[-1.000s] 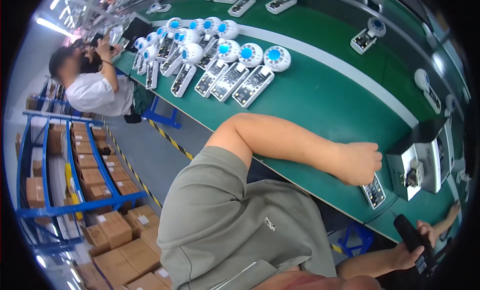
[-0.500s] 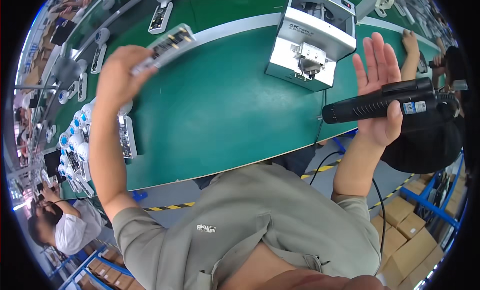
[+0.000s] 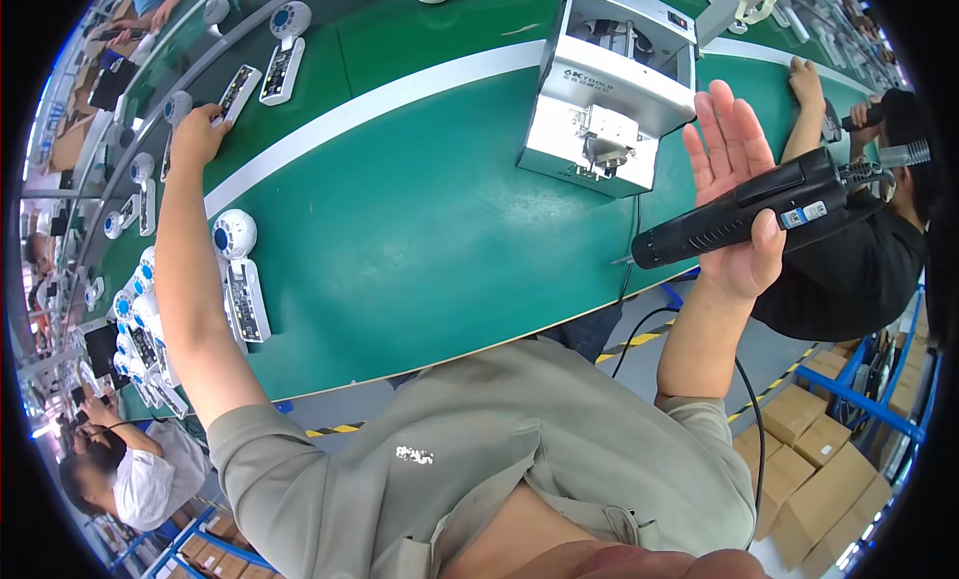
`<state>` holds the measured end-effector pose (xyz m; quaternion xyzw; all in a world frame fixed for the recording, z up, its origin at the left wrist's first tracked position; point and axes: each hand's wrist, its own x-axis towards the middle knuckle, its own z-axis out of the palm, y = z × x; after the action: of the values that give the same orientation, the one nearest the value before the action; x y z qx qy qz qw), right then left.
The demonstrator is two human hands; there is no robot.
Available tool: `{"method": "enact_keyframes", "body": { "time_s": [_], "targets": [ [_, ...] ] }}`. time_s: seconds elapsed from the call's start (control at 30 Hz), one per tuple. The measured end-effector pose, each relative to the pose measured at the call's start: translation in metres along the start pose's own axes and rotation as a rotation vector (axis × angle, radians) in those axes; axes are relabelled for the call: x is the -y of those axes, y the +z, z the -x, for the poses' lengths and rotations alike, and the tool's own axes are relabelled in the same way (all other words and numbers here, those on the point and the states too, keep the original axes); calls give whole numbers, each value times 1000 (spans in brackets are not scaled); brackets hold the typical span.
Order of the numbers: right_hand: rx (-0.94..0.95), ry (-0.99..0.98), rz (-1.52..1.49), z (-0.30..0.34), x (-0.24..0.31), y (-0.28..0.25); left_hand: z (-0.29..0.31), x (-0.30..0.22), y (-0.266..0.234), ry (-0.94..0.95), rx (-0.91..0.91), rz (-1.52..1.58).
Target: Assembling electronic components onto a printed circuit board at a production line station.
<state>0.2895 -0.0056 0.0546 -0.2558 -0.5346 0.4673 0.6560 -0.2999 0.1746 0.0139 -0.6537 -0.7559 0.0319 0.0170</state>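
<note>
My left hand (image 3: 198, 135) reaches to the far left, its fingers closed on the near end of a white handle-shaped device (image 3: 240, 91) with an exposed circuit board. That device lies on the green surface beyond the white strip; my fingers hide its near end. My right hand (image 3: 737, 194) is raised above the table at the right, palm up. A black electric screwdriver (image 3: 739, 211) lies across the palm under my thumb, other fingers stretched out, its bit pointing left. Near my left forearm lies another white device (image 3: 246, 299) with a round head, its circuit board facing up.
A grey-white screw feeder (image 3: 599, 99) stands at the table's far side. Several round-headed white devices (image 3: 140, 314) are piled at the left; another device (image 3: 283, 71) lies beyond the strip (image 3: 400, 94). Co-workers sit left and right. Cardboard boxes (image 3: 799, 449) stand behind at the right.
My left hand has moved left and away, laying the device beyond the white strip. My right hand and the screwdriver have shifted slightly left, the bit end dipping.
</note>
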Motion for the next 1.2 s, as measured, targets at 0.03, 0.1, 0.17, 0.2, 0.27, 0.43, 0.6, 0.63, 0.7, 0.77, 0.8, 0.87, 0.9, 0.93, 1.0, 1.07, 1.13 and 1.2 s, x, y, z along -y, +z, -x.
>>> {"method": "enact_keyframes", "body": {
  "time_s": [0.03, 0.1, 0.17, 0.2, 0.27, 0.43, 0.6, 0.63, 0.7, 0.77, 0.8, 0.87, 0.9, 0.93, 1.0, 1.07, 1.13, 1.2],
  "targets": [
    [10, 0, 4, 0, -1, -1, -3, -5, -2, 3, -7, -72],
    [41, 3, 6, -1, -4, -1, -3, -13, -10, -3, -19, -215],
    [60, 9, 6, -1, -5, 2, -10, -20, -7, 47, -109, -304],
    [46, 15, 0, 0, -3, 3, -18, -25, -1, 102, -193, -320],
    [20, 24, -26, 2, -3, 7, -30, -35, 10, 185, -278, -316],
    [-6, 43, -58, 0, -2, 10, -45, -49, 12, 397, -389, -467],
    [-55, 47, -149, 3, 1, 12, -50, -58, 3, 348, -223, -485],
    [-68, 48, -178, 4, 3, 11, -51, -63, 3, 316, -163, -473],
    [-65, 37, -206, 3, 3, 11, -49, -64, 6, 245, -138, -421],
    [-60, 23, -267, 2, 3, 9, -46, -67, 10, 102, -77, -321],
    [-57, 17, -298, 2, 3, 9, -45, -67, 12, 30, -45, -270],
    [-62, 14, -329, 1, 3, 10, -38, -72, 9, 49, -48, -289],
    [-70, 9, -371, 1, 3, 11, -33, -76, 3, 67, -51, -319],
    [-78, 4, -413, 1, 4, 12, -29, -78, -2, 84, -55, -350],
    [-82, -2, -453, 1, 4, 13, -26, -77, -3, 99, -61, -378],
    [-78, 12, -406, 2, 4, 13, -25, -67, 1, 173, -28, -447],
    [-76, 23, -363, 2, 5, 15, -27, -55, 5, 247, 5, -521],
    [-78, 35, -439, 6, 5, 17, -28, -35, 15, 254, -4, -556]
  ]
}}
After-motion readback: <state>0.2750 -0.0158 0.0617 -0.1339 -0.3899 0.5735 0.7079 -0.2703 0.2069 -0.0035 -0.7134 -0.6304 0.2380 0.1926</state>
